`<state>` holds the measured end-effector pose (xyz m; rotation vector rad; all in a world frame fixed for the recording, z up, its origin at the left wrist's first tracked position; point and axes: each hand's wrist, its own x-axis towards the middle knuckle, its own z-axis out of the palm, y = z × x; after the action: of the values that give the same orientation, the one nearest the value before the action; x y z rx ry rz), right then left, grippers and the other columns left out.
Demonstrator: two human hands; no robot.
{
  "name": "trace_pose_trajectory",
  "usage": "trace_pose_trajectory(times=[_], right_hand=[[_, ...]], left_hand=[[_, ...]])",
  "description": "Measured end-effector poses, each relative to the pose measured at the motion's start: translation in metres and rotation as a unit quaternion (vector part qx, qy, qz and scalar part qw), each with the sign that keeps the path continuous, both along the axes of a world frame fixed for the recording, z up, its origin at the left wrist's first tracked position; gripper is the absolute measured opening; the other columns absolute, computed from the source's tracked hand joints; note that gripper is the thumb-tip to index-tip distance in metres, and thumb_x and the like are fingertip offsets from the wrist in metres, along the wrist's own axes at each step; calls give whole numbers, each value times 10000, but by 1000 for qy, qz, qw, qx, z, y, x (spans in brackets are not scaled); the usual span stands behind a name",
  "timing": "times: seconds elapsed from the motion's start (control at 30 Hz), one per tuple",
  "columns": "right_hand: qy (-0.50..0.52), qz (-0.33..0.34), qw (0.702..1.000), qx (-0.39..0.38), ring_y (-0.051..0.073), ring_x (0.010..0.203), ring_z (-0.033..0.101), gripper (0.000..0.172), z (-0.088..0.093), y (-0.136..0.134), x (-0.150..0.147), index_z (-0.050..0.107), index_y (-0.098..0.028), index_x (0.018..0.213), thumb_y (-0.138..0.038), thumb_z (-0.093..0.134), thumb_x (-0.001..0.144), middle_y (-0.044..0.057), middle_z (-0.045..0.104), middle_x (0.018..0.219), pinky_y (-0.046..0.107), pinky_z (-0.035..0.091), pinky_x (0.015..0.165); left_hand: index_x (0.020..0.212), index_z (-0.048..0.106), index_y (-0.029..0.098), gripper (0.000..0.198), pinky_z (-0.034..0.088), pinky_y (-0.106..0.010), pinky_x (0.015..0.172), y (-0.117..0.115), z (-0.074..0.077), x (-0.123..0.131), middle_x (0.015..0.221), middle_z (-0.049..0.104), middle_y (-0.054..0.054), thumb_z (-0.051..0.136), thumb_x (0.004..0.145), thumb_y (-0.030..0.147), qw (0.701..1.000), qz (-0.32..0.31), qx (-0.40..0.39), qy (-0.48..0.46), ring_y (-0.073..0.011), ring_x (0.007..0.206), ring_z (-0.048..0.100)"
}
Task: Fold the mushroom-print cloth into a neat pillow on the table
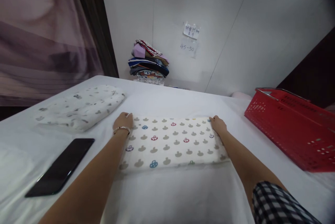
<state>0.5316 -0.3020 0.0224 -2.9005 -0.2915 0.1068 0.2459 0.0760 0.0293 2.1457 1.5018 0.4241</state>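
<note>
A white cloth (pixel 170 143) with grey, red and blue mushroom prints lies in front of me, its printed part forming a wide strip. Below that strip, a plain white stretch of fabric (pixel 178 196) runs toward me. My left hand (pixel 123 122), with a bracelet on the wrist, grips the far left corner of the cloth. At the far right corner, my right hand (pixel 218 125) pinches the edge. The fingertips of both hands are partly hidden by the hands themselves.
Left of the cloth are a folded printed cloth (pixel 83 107) and a black phone (pixel 62 166). A red plastic basket (pixel 285 126) stands at right. A stack of folded fabrics (pixel 149 61) sits against the wall at the back, near paper labels (pixel 191 31).
</note>
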Motion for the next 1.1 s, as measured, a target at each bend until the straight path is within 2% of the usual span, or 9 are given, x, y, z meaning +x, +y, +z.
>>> trace_pose_trajectory(times=[0.23,0.33,0.47,0.6,0.73,0.8,0.87,1.0,1.1], right_hand=[[11,-21,1000,-14,238,880,617,347,4,-1,7,610,-196,919,-480,429,836,93,665,943,325,463,705],[-14,-17,1000,-18,261,906,611,377,4,-1,4,612,-179,975,-469,410,844,117,654,991,354,471,720],[-79,29,996,-19,287,1106,515,429,5,1,-4,527,-132,1184,-393,387,874,163,551,1213,395,422,878],[-126,128,984,-16,195,1300,315,410,4,5,-15,466,-163,1274,-263,338,897,76,416,1390,340,227,1070],[-91,225,970,-33,203,1358,199,474,-6,5,-20,413,-214,1335,-414,283,925,34,338,1447,445,114,1102],[-46,229,971,-47,223,1358,203,547,-12,4,-18,363,-226,1370,-506,256,914,37,307,1462,490,135,1088],[-21,220,974,-54,218,1353,219,597,-16,3,-13,329,-213,1391,-545,232,904,41,285,1470,472,168,1086],[-18,228,972,-59,191,1337,263,631,-20,3,-4,331,-173,1394,-553,234,899,56,300,1463,380,200,1091],[-24,226,972,-65,199,1329,285,633,-20,3,-3,335,-170,1394,-552,236,899,59,313,1457,369,210,1088]], left_hand=[[1099,565,197,376,461,-395,798,-2,1,1,1090,651,-120,410,821,399,1000,-7,-10,20,-287,1009,595],[1127,548,195,398,459,-416,814,-4,2,2,1105,642,-130,410,821,410,1000,-7,-9,25,-296,1013,592],[1100,559,204,371,463,-424,828,-5,1,2,1165,608,-128,416,821,403,999,-12,10,33,-290,1043,577],[1101,550,198,364,461,-420,842,-4,-1,3,1198,583,-129,421,820,390,999,-13,18,30,-280,1070,561],[1099,546,196,358,456,-410,845,-2,-2,3,1186,595,-124,431,819,387,999,-11,5,30,-271,1062,567],[1091,552,194,357,455,-406,845,-1,-1,4,1182,600,-121,432,818,390,999,-13,1,33,-270,1060,569],[1086,557,190,360,455,-407,840,-1,0,3,1173,607,-121,429,817,392,999,-14,-1,37,-275,1057,570],[1060,570,195,350,463,-402,810,-1,0,2,1143,624,-114,423,820,404,999,-17,2,38,-277,1025,585],[1036,575,199,331,468,-367,794,-1,1,1,1122,631,-101,419,832,408,999,-24,10,32,-254,1001,593]])
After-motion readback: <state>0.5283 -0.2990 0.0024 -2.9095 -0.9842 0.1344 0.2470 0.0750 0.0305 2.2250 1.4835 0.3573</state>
